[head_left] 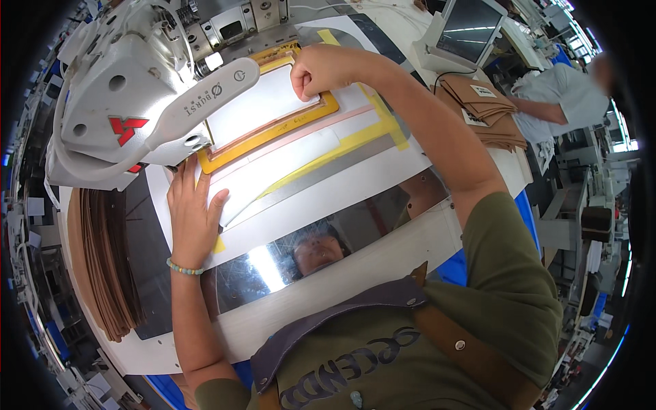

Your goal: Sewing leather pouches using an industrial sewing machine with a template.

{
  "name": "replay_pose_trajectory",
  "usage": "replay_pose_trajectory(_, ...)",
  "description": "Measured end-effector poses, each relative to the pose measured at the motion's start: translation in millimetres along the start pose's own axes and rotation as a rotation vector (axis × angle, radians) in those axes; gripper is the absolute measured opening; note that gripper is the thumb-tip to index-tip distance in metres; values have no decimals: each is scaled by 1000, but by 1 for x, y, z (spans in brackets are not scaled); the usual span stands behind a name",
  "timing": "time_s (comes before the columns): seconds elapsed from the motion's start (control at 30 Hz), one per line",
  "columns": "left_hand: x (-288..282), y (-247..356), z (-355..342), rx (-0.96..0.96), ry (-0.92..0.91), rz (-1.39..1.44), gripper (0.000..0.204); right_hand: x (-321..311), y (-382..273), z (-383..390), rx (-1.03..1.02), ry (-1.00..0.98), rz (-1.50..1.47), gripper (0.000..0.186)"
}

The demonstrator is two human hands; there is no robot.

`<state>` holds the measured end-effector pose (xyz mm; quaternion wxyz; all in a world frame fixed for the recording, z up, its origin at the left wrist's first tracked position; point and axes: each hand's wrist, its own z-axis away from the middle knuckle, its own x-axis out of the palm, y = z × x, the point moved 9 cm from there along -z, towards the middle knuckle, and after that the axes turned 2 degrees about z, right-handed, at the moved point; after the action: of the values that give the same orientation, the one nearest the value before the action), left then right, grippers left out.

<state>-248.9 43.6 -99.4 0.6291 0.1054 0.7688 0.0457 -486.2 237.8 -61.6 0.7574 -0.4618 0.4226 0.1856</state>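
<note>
A yellow rectangular frame (273, 134) lies tilted under the sewing machine, with a white panel (253, 102) inside it edged by a thin brown strip. My left hand (195, 215) rests flat on the white sheet (294, 212), fingers stretched and thumb apart, its fingertips at the frame's near left corner. At the frame's right end my right hand (324, 72) is closed, with its fingers curled down onto the inner edge. Whatever those fingers pinch is hidden. Yellow tape (328, 158) runs along the sheet beside the frame.
A white sewing machine (113, 102) with a lamp arm (205, 102) stands at the far left. Brown pieces (102, 266) are stacked at the left; more brown pieces (478, 109) lie at the right, touched by another person (564, 96). A screen (471, 27) stands behind them.
</note>
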Motion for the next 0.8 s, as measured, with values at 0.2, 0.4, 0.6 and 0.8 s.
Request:
replay_pose_trajectory(0.2, -3, 5, -1, -9, -17, -4, 63, 7, 0, -1, 18, -50, 57, 6)
replay_pose_trajectory(0.4, -2, 3, 0, -10, 0, -4, 64, 8, -7, 0, 57, -26, 147, 5)
replay_pose_trajectory(0.6, -2, 3, -1, -25, -18, -7, 60, 17, -21, 1, -51, 8, 303, 11)
replay_pose_trajectory(0.8, -4, 1, 1, -34, 18, 12, 59, 29, -40, 1, -88, 43, 655, 13)
